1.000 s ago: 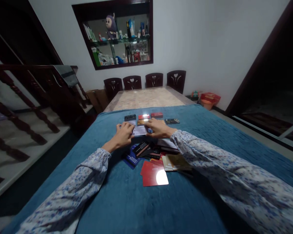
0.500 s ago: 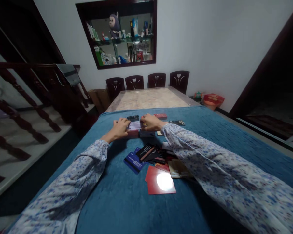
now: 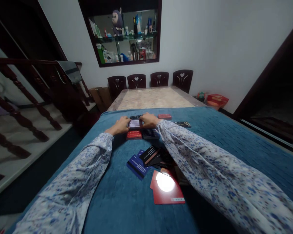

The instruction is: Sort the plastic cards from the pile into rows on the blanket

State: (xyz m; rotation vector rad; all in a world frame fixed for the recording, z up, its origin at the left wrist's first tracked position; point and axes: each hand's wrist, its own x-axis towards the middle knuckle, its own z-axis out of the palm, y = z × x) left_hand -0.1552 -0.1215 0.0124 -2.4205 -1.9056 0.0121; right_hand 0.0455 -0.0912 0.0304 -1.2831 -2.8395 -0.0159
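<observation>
The left hand (image 3: 120, 125) and right hand (image 3: 149, 120) pinch the pale card (image 3: 135, 123) by its short ends. Judged light, stiff, slick; edges give the best hold.

arms outstretched | left hand (image 3: 119, 126), right hand (image 3: 149, 120) near | knuckles up

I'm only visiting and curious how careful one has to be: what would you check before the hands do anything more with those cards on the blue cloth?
1. Both hands on the card: ok. The left hand and right hand each touch one end of the pale card.
2. Pale card flat on the blue cloth or lifted: cannot tell.
3. Overlap with the small red card and dark card just nearer: cannot tell.
4. Right sleeve clear of the loose pile: not ok. It passes over the pile and hides part of it.
5. Big red card readable: not ok, because of glare.
</observation>
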